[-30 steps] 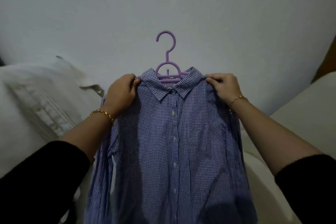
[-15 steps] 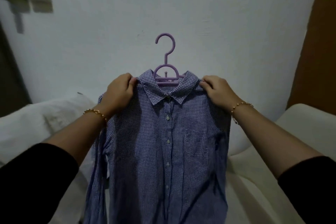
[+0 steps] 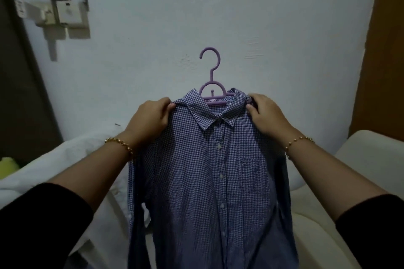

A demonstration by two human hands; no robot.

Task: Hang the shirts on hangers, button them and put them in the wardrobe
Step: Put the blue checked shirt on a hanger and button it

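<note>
Black sleeves (image 3: 43, 214) come in from the two bottom corners of the picture. Each wrist has a gold bead bracelet (image 3: 119, 142). The left hand (image 3: 150, 118) has its fingers curled and grips the left shoulder of a blue and white checked shirt (image 3: 209, 181). The right hand (image 3: 266, 116) pinches the other shoulder, just beside the collar. The shirt hangs down the middle of the picture, held up in the air. A row of white buttons (image 3: 219, 147) runs down its closed front. A purple plastic hanger (image 3: 211, 76) sits inside the collar, and its hook sticks up above the shirt. White bedding (image 3: 43, 177) lies low on the left and a cream cushion (image 3: 371, 159) low on the right. Behind them is a pale wall (image 3: 153, 28). A switch box (image 3: 59, 0) is on it in the upper left. A brown wooden panel (image 3: 389, 50) stands along the right edge.
</note>
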